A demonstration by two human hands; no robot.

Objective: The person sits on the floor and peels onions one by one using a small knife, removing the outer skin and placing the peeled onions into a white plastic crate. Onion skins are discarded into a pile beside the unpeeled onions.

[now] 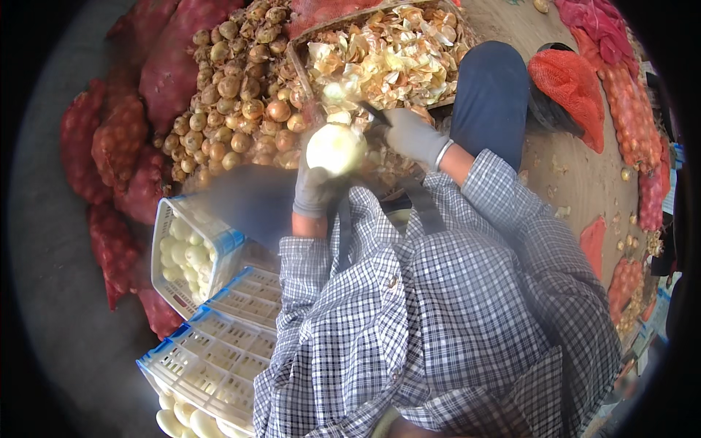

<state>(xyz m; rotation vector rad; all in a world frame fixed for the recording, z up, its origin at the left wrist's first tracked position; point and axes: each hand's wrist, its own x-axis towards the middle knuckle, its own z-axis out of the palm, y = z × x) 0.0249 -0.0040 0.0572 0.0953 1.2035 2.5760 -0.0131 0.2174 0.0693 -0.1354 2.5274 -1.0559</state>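
Observation:
A peeled, pale onion [333,149] is held in my left hand [313,189], which wears a grey glove and cups it from below. My right hand [412,137], gloved as well, grips a knife [374,113] whose dark blade points up and left, a little above and to the right of the onion. Beyond the hands, onion skins [386,60] fill a shallow tray [300,68]. Unpeeled onions [230,109] lie in a large heap left of the tray. The knife's handle is mostly hidden by the right hand.
Peeled onions [186,253] fill a white and blue plastic crate [160,241] at the left, with more crates [219,356] below it. Red mesh sacks [118,137] of onions line the far left; others [630,115] lie at the right. A red mesh bag [567,90] lies beside my knee.

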